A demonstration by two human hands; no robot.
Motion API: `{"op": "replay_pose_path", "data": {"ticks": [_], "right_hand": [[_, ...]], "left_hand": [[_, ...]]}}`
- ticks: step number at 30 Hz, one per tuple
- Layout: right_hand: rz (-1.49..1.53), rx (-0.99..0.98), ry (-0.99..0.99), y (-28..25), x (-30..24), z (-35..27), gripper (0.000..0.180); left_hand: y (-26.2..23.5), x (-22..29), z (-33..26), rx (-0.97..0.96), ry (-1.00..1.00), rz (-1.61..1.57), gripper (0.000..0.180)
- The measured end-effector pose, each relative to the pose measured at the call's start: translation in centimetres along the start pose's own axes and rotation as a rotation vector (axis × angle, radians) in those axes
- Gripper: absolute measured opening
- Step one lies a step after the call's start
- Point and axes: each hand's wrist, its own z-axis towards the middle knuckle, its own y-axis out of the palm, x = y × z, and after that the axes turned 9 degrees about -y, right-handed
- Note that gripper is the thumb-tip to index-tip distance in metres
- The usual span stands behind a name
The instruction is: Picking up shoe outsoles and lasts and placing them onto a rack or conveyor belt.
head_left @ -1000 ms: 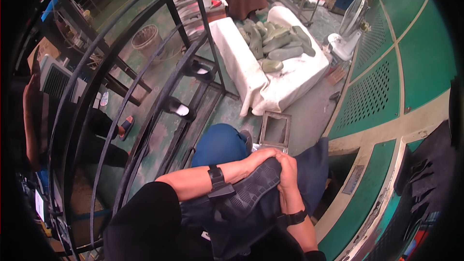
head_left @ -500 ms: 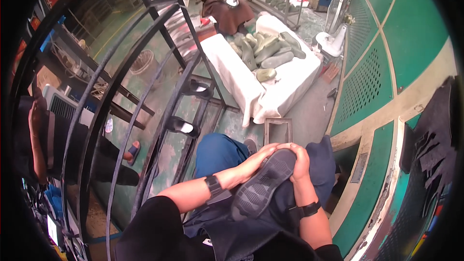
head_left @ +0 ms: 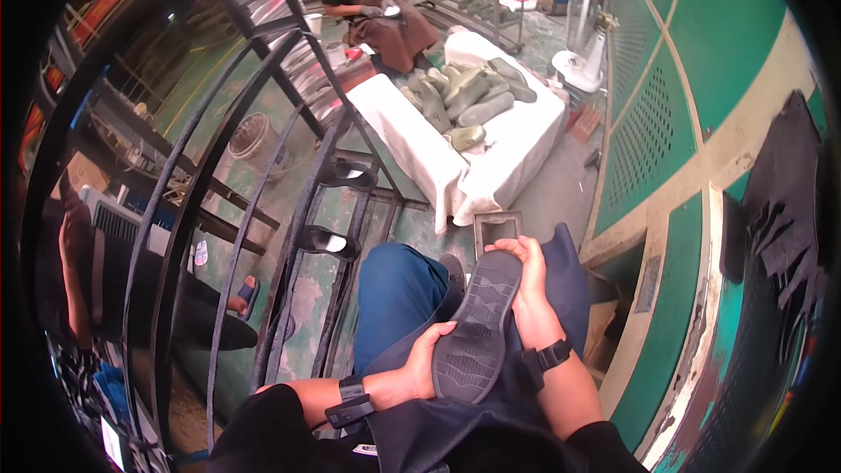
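Observation:
A dark grey shoe [head_left: 477,328] lies over my lap with its patterned sole facing up and its far end tilted to the right. My left hand [head_left: 418,370] grips the near left edge, the thumb on the rim of the sole and the other fingers hidden beneath. At the far right end my right hand [head_left: 531,282] is wrapped around the shoe, fingers over the tip. The shoe's upper is hidden underneath. A dark apron [head_left: 420,429] covers my lap.
Black shoes [head_left: 328,243] sit on a metal rack [head_left: 200,184] to my left. Ahead, a white-draped table [head_left: 517,153] bears a heap of grey-green shoe forms [head_left: 473,92]. Beyond it sits a person [head_left: 377,13] with gloved hands. Green machine panels [head_left: 653,149] and a fan [head_left: 583,26] stand right.
My left hand has slid from the shoe's far end down to its near left edge. The shoe has turned more upright in view, and my right hand still holds its far end.

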Motion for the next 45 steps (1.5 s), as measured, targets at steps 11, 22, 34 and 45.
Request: {"op": "replay_pose_path", "data": {"ticks": [11,22,34,45], "right_hand": [[0.038,-0.173,0.034,2.5,-1.4,-1.4,0.038],[-0.473,-0.269,0.066,-6.2,0.5,2.7,0.033],[0.18,-0.655,0.443,-6.0,-0.3,-5.5,0.07],[0.072,-0.369,0.408,8.4,-2.8,5.5,0.057]], "left_hand": [[3.2,-2.3,-2.9,0.037,0.207,-0.005,0.06],[0.2,-0.8,-3.7,-0.124,0.205,0.195,0.062],[-4.1,8.7,-6.3,-0.331,0.748,0.322,0.109],[-10.7,4.6,-10.9,-0.121,0.956,0.25,0.099]]}}
